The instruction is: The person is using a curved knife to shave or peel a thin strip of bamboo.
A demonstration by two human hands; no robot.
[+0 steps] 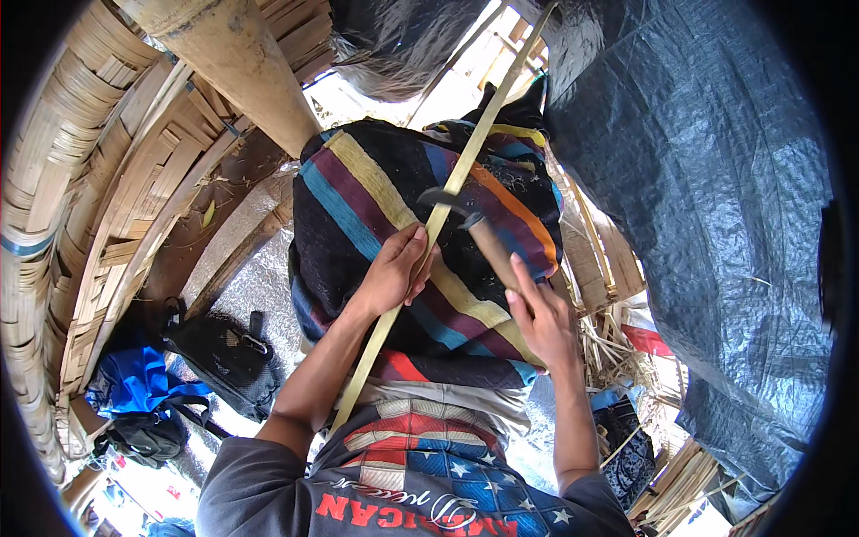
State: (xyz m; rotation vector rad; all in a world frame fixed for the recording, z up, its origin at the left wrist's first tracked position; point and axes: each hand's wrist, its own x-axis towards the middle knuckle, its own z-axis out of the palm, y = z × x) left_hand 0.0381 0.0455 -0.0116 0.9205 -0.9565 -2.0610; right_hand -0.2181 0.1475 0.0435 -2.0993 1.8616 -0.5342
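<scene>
A long, pale bamboo strip runs slantwise from beside my body up past the striped cloth. My left hand is closed around it near its middle, thumb on top. In my right hand is a curved knife with a wooden handle, the index finger stretched along that handle. The dark blade crosses the strip just above my left hand; whether its edge cuts in cannot be made out. Beneath both hands, a black cloth with yellow, purple, blue and orange stripes covers my lap.
Woven bamboo wall curves along the left, with a thick bamboo pole at the upper left. A blue-grey tarpaulin hangs on the right. Black bag and blue bag lie at lower left. Shavings are heaped at right.
</scene>
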